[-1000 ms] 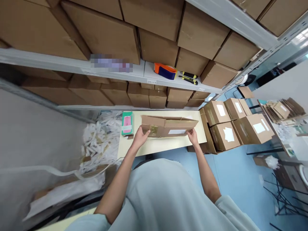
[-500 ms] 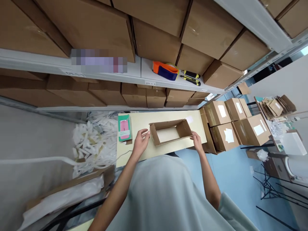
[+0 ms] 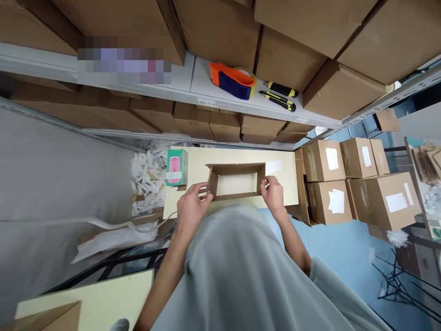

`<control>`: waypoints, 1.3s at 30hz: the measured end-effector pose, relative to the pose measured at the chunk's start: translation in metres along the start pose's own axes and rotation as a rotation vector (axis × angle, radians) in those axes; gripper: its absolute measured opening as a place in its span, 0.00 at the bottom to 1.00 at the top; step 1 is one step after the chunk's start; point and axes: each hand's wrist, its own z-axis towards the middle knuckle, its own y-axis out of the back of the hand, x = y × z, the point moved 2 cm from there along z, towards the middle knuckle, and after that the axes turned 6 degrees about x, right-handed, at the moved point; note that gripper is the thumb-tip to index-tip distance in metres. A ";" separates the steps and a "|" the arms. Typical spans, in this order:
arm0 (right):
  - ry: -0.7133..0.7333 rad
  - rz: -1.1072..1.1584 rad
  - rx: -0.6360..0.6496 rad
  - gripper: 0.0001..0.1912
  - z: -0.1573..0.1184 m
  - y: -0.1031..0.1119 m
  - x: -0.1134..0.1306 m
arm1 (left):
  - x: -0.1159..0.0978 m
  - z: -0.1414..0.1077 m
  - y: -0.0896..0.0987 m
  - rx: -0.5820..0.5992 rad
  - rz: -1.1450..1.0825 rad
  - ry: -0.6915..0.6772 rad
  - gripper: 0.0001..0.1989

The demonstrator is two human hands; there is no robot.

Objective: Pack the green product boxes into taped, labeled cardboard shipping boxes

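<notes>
A cardboard box (image 3: 237,195) with its top open lies lengthwise on the cream table (image 3: 193,158). Pale surface shows inside its walls; whether that is a bottom or the tabletop I cannot tell. My left hand (image 3: 193,207) is at the box's left end, with bent fingers and thumb closed on the near-left corner. At the opposite end, my right hand (image 3: 274,193) pinches the right wall by its near corner. Left of the box, a green packet with a pink picture (image 3: 176,168) rests on the table.
On the shelf above sit an orange and blue tape dispenser (image 3: 232,82) and several yellow-black box cutters (image 3: 279,99). Labelled cardboard cartons (image 3: 325,161) are stacked on the right. White paper scraps (image 3: 148,179) heap at the left, and a second cream tabletop (image 3: 113,294) is at lower left.
The box has turned straighter along the table and come nearer my body. My left hand has closed in on its left end; my right hand has shifted inward with it. The view has shifted too.
</notes>
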 end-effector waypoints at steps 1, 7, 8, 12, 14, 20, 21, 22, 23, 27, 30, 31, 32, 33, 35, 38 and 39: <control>-0.006 -0.001 0.004 0.19 0.000 -0.003 -0.001 | -0.004 0.000 -0.001 0.004 0.032 -0.012 0.14; 0.075 0.152 0.164 0.30 0.017 -0.008 -0.027 | -0.019 -0.002 -0.028 0.026 0.220 -0.008 0.16; 0.079 0.166 0.161 0.31 0.025 -0.007 -0.040 | -0.021 -0.003 -0.033 0.022 0.236 0.001 0.16; -0.065 0.041 0.160 0.33 0.072 -0.016 -0.103 | -0.030 -0.004 -0.043 -0.050 0.254 0.030 0.17; -0.150 -0.047 0.260 0.34 0.094 -0.029 -0.132 | -0.036 -0.002 -0.046 -0.084 0.262 0.022 0.19; -0.190 -0.238 0.486 0.38 0.122 -0.050 -0.184 | -0.043 0.004 -0.051 -0.155 0.249 0.081 0.22; -0.209 -0.270 0.489 0.38 0.125 -0.046 -0.191 | -0.042 0.004 -0.051 -0.170 0.244 0.093 0.22; -0.228 -0.295 0.485 0.38 0.128 -0.040 -0.199 | -0.041 0.003 -0.051 -0.182 0.239 0.104 0.22; -0.249 -0.311 0.472 0.39 0.132 -0.034 -0.206 | -0.039 0.003 -0.050 -0.190 0.236 0.114 0.22; -0.380 -0.269 0.398 0.41 0.150 -0.009 -0.225 | -0.030 0.003 -0.049 -0.186 0.244 0.148 0.23; -0.435 -0.218 0.373 0.41 0.162 -0.004 -0.223 | -0.025 0.008 -0.052 -0.182 0.240 0.157 0.22; -0.440 -0.208 0.368 0.41 0.166 -0.004 -0.220 | -0.024 0.010 -0.053 -0.183 0.238 0.155 0.22; -0.441 -0.199 0.360 0.41 0.169 -0.005 -0.216 | -0.024 0.012 -0.054 -0.183 0.238 0.148 0.22; -0.443 -0.188 0.348 0.41 0.170 -0.005 -0.211 | -0.024 0.014 -0.055 -0.181 0.240 0.140 0.22; -0.425 -0.168 0.311 0.43 0.169 -0.003 -0.199 | -0.023 0.015 -0.053 -0.165 0.245 0.126 0.22; -0.244 0.013 0.168 0.43 0.145 0.008 -0.171 | -0.019 0.015 -0.046 -0.098 0.238 0.115 0.23; -0.152 0.116 0.117 0.42 0.130 0.014 -0.158 | -0.016 0.014 -0.042 -0.070 0.229 0.107 0.24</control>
